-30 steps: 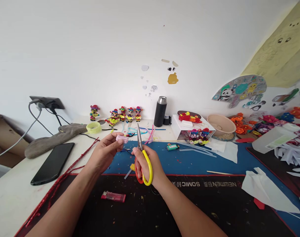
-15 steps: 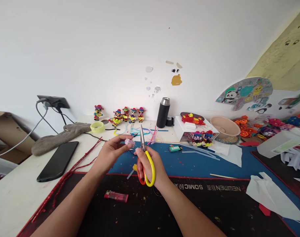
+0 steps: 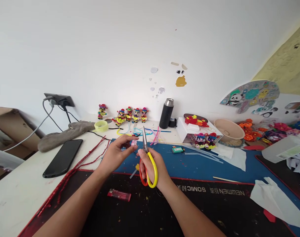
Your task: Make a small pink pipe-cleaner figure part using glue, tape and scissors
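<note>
Frame centre: left hand [image 3: 115, 156] pinches a small pink fuzzy piece [image 3: 133, 143], seemingly light and soft; right hand [image 3: 152, 164], fingers curled, grips closed yellow-handled scissors [image 3: 147, 158].

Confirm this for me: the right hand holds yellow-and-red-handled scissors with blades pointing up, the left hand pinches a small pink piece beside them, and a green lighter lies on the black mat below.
One detail is wrong: the lighter on the black mat is red, not green, as the head view shows. The rest stands: the right hand holds the yellow-and-red-handled scissors with blades pointing up, and the left hand pinches the small pink piece beside them.
</note>
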`<state>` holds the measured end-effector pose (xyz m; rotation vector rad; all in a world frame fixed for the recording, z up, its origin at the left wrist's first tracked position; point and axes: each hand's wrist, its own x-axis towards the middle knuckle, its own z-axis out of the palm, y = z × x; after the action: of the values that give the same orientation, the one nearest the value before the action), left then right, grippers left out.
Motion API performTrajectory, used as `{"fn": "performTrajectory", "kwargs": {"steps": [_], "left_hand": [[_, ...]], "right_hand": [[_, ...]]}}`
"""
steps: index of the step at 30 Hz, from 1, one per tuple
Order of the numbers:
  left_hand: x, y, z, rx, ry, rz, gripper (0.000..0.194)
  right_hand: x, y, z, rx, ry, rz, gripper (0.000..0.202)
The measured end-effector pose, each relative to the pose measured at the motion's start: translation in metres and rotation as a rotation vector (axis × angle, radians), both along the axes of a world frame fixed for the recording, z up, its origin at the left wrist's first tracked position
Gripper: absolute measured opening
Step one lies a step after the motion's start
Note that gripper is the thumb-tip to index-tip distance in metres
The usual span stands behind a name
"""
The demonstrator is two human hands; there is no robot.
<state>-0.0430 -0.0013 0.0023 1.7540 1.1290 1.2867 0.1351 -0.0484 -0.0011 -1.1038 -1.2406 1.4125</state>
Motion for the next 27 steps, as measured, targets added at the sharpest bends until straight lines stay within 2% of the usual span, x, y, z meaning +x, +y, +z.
{"fn": "performTrajectory", "kwargs": {"steps": [4,6,10,13,20,27], "left_hand": [[0.003,-0.002,0.003,-0.020,-0.058,0.012,0.031],[0.005,-0.002,0.005,-0.100,-0.158,0.004,0.034],[0.004,0.002,0.006,-0.338,-0.589,-0.061,0.041],[0.000,0.006,0.006,-0.428,-0.827,-0.071,0.044],[-0.001,0.009,0.005,-0.469,-0.955,-0.105,0.044],[-0.002,0.011,0.004,-0.482,-1.001,-0.105,0.041]], "right_hand": [[0.000,0.000,0.000,-0.002,-0.001,0.001,0.066],[0.000,0.000,0.000,-0.003,0.005,0.001,0.065],[0.000,-0.001,-0.001,-0.002,0.010,0.015,0.065],[0.000,-0.001,-0.002,-0.006,0.003,0.019,0.066],[-0.001,-0.003,-0.004,0.011,-0.044,0.026,0.065],[-0.001,-0.003,-0.005,0.001,-0.035,0.055,0.062]]}}
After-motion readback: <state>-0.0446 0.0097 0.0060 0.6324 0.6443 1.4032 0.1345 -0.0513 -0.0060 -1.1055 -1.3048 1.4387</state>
